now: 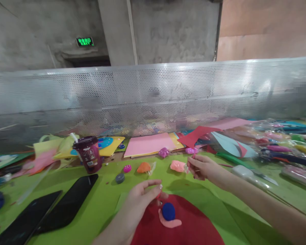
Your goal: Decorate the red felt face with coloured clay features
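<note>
A red paper shape (pixel 193 228) lies in front of me, bearing a flat dark blue clay disc (pixel 168 211) and a curved pink clay strip (pixel 170 223) along its lower edge. Over the paper's upper left edge is my left hand (pixel 145 195), thumb and fingers drawn together; what they may hold is too small to make out. My right hand (pixel 201 166) is pinched closed beside a lump of pink clay (pixel 177 166) in clear wrap. A small reddish bit shows at its fingertips, but I cannot tell what it is.
Orange clay (pixel 143 167), a grey lid (pixel 119 178) and a cup with a straw (pixel 89 154) stand beyond my left hand. Two black phones (pixel 68 204) lie left. Scissors (pixel 260 175) and bagged clay (pixel 277 148) lie right. A perforated metal screen (pixel 153 98) borders the table's back.
</note>
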`<state>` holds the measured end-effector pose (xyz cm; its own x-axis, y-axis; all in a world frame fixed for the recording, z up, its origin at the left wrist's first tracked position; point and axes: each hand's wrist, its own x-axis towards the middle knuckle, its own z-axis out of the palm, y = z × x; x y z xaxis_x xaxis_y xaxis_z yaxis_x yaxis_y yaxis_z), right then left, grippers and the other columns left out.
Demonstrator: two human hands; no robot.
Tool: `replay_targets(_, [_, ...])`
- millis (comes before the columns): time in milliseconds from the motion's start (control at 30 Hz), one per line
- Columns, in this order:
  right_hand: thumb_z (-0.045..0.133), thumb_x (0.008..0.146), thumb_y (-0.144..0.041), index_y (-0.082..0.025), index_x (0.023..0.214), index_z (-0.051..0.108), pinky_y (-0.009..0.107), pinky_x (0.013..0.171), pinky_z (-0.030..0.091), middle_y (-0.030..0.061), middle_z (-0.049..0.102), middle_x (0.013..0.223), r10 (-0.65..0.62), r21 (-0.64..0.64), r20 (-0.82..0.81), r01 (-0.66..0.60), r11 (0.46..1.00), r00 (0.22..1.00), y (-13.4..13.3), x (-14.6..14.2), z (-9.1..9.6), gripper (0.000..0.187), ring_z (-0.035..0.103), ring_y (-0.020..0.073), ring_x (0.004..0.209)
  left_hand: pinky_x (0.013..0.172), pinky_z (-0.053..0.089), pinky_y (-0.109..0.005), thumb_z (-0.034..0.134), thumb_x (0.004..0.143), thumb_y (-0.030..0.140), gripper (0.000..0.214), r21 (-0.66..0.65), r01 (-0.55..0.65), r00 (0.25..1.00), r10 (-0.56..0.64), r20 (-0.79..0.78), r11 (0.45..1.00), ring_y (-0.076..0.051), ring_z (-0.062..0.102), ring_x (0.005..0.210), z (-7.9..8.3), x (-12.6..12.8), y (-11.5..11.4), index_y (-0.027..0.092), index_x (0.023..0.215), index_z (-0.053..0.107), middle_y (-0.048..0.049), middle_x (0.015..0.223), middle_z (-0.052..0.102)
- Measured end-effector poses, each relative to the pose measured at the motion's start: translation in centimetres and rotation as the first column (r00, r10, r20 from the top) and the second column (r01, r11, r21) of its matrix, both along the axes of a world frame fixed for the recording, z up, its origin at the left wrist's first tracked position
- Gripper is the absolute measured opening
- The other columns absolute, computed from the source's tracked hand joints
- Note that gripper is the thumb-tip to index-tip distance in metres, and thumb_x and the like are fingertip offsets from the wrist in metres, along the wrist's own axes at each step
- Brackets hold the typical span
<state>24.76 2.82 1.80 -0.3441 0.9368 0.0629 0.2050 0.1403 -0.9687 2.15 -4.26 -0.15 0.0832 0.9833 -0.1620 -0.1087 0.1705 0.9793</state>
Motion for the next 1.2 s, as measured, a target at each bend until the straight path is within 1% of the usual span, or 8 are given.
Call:
replay_targets(67, [0.054,0.076,-0.059,-0.017,0.067,0.046,0.019,0.039,0.029,-0.0047,0.047,0.051,0.015,0.011,0.085,-0.016,1.0,0.996,0.3,0.2,-0.6,0.043,0.043,0.0074,0.042,0.067,0.043,-0.025,0.067,0.067,0.036,0.043,-0.008,0.013,1.0,-0.013,0.002,1.0,-0.012,0.058,0.059,0.1,0.0,-0.1,0.011,0.101,0.058,-0.0061,0.072,0.071])
replay_targets(167, [0.054,0.075,-0.06,-0.017,0.069,0.045,0.02,0.042,0.032,-0.0043,0.048,0.054,0.031,0.043,0.175,-0.039,0.998,0.984,0.6,0.5,-1.3,0.044,0.043,0.0082,0.045,0.069,0.044,-0.025,0.067,0.068,0.035,0.043,-0.02,0.022,1.0,-0.022,0.011,1.0,-0.013,0.06,0.062,0.3,0.0,-0.3,0.011,0.102,0.056,-0.0061,0.071,0.071])
replay_targets(400, [0.044,0.082,-0.057,-0.017,0.069,0.043,0.019,0.038,0.025,-0.0037,0.049,0.054,0.074,0.039,0.294,-0.089,0.995,0.953,1.1,0.6,-2.7,0.042,0.035,0.0058,0.04,0.066,0.044,-0.024,0.064,0.071,0.033,0.04,-0.008,0.029,1.0,-0.029,-0.006,1.0,-0.011,0.058,0.059,0.6,0.1,-0.3,0.01,0.102,0.055,-0.0068,0.073,0.072])
replay_targets(600, [0.043,0.084,-0.052,-0.018,0.07,0.043,0.019,0.039,0.027,-0.0033,0.049,0.055,0.073,0.061,0.343,-0.099,0.993,0.937,0.9,0.5,-2.4,0.037,0.036,0.006,0.04,0.064,0.045,-0.025,0.065,0.069,0.037,0.044,0.01,0.037,0.999,-0.036,-0.03,0.999,-0.012,0.058,0.059,0.5,0.1,-0.2,0.01,0.102,0.056,-0.0065,0.07,0.071])
replay_targets(767, [0.04,0.085,-0.05,-0.017,0.073,0.044,0.019,0.039,0.027,-0.0036,0.048,0.054,0.081,0.07,0.36,-0.114,0.991,0.929,0.9,0.4,-2.3,0.035,0.037,0.0064,0.04,0.064,0.045,-0.025,0.065,0.068,0.04,0.047,0.008,0.043,0.998,-0.043,-0.042,0.999,-0.012,0.058,0.059,0.5,0.1,-0.3,0.01,0.103,0.056,-0.0067,0.072,0.071])
replay_targets(967, [0.04,0.085,-0.048,-0.018,0.072,0.043,0.021,0.043,0.032,-0.0035,0.048,0.054,0.068,0.11,0.378,-0.118,0.987,0.923,1.0,0.4,-2.4,0.033,0.04,0.0081,0.043,0.064,0.044,-0.024,0.065,0.068,0.039,0.048,0.003,0.071,0.997,-0.071,-0.042,0.997,-0.012,0.059,0.06,0.1,-0.1,0.3,0.009,0.105,0.054,-0.0072,0.071,0.071])
replay_targets(1067, [0.04,0.086,-0.046,-0.018,0.071,0.043,0.021,0.043,0.032,-0.0034,0.048,0.053,0.06,0.124,0.394,-0.117,0.985,0.917,0.9,0.3,-2.3,0.032,0.04,0.0083,0.043,0.063,0.045,-0.025,0.065,0.069,0.039,0.047,0.022,0.081,0.996,-0.08,-0.042,0.996,-0.012,0.059,0.058,-0.1,-0.1,0.4,0.009,0.104,0.054,-0.0072,0.071,0.071])
replay_targets(1200, [0.039,0.088,-0.043,-0.018,0.071,0.044,0.02,0.043,0.033,-0.0011,0.054,0.057,0.057,0.133,0.408,-0.121,0.984,0.911,0.9,0.3,-2.2,0.03,0.043,0.0087,0.045,0.063,0.045,-0.025,0.063,0.071,0.036,0.042,0.03,0.074,0.996,-0.073,-0.043,0.997,-0.012,0.059,0.058,0.0,0.0,0.1,0.01,0.103,0.055,-0.0069,0.071,0.072])
